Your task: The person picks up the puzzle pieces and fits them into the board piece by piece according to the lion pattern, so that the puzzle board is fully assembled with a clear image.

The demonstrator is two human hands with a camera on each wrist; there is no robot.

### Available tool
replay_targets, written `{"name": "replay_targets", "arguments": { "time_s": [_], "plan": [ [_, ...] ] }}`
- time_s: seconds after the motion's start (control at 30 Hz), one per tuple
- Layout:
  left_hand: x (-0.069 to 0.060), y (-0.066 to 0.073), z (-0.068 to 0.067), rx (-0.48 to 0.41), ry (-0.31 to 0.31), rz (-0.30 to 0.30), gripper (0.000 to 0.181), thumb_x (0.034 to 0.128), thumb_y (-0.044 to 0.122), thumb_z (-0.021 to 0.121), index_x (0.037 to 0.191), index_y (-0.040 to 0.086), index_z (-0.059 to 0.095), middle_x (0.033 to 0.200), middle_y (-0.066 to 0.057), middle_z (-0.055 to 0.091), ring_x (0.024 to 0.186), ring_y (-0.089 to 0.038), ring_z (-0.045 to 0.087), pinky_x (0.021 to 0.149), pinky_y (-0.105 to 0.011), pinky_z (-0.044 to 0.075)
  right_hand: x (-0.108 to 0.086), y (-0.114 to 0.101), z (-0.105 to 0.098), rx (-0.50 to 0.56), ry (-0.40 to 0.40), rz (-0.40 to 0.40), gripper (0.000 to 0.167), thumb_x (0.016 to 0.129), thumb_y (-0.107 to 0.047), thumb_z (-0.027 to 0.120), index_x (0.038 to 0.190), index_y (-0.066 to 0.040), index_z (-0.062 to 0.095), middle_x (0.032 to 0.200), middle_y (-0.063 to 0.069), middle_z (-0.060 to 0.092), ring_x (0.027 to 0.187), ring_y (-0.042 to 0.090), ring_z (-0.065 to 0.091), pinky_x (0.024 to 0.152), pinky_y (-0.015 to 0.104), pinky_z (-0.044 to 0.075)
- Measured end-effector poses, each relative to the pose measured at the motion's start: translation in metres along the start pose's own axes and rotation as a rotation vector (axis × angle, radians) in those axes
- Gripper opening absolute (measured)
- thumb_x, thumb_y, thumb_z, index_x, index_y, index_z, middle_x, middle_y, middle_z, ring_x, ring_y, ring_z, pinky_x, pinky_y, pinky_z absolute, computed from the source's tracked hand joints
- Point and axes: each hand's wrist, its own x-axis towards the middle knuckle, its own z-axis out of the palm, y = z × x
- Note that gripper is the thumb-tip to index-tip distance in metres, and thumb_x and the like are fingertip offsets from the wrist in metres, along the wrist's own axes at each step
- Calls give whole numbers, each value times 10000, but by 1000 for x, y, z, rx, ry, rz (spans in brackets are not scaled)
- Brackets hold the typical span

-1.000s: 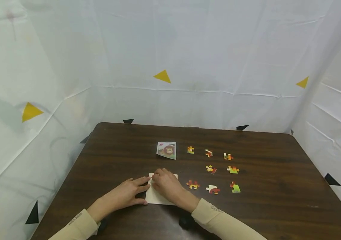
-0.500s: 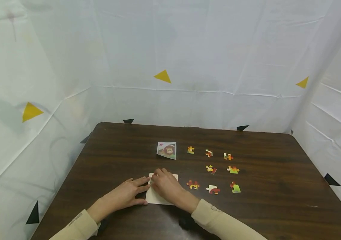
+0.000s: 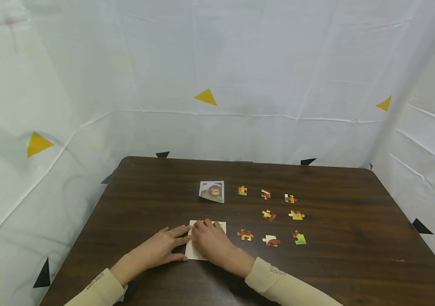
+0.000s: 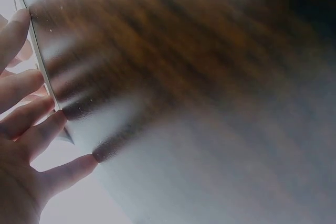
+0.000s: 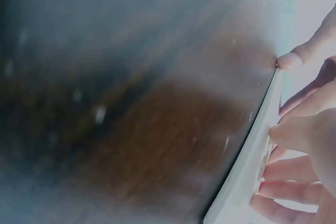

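A pale, flat puzzle board (image 3: 198,251) lies near the front of the table. My left hand (image 3: 156,251) rests at its left edge, fingers spread and fairly straight, with the fingertips touching the edge in the left wrist view. Over the board's upper left is my right hand (image 3: 214,243), its fingers bent down onto the surface. Whether anything lies under those fingertips is hidden. In the right wrist view, the same fingers (image 5: 289,169) bend over the pale board edge. To the right lie several loose jigsaw pieces, among them a red and yellow piece (image 3: 245,235) and a white and red piece (image 3: 271,241).
Behind the board lies a small lion picture card (image 3: 212,192), its lower left corner lifted. More jigsaw pieces, such as a green one (image 3: 299,238), stand in loose rows on the dark wooden table (image 3: 355,238). White sheeting (image 3: 255,63) surrounds the table.
My right hand has shifted slightly down, its fingers a little more spread, and more of the board's upper right corner shows. The left hand and loose pieces stay in place.
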Motion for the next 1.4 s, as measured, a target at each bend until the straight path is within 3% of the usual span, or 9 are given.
{"name": "replay_targets", "arguments": {
  "time_s": [0.5,0.73,1.1,1.4],
  "plan": [
    [0,2,0,10,13,4,608,860,468,669,1306,60,605,1463,-126,447,1288,-272,490,924,-599,445,-5,7,-11,166,-21,-25,331,928,-320,646,1204,-137,659,1264,33,569,1090,202,559,849,395,515],
    [-2,2,0,7,7,3,612,865,473,660,1314,62,598,1471,-130,435,1295,-280,481,926,-600,443,-11,18,-13,183,27,-49,300,913,-300,672,1177,-158,662,1237,44,585,1066,211,579,830,406,515],
    [0,5,-1,-19,-16,-17,606,875,466,655,1324,64,590,1481,-125,424,1312,-283,462,943,-611,424,-28,59,-20,285,130,12,260,882,-180,714,1133,-117,685,1194,53,619,1063,231,592,787,423,508],
    [-1,8,-4,-40,-29,-18,610,869,452,669,1321,50,589,1475,-146,426,1318,-298,452,946,-631,410,-48,96,-20,344,209,78,322,880,-118,705,1197,-81,662,1214,96,627,1070,268,603,720,453,495]
  ]
}}
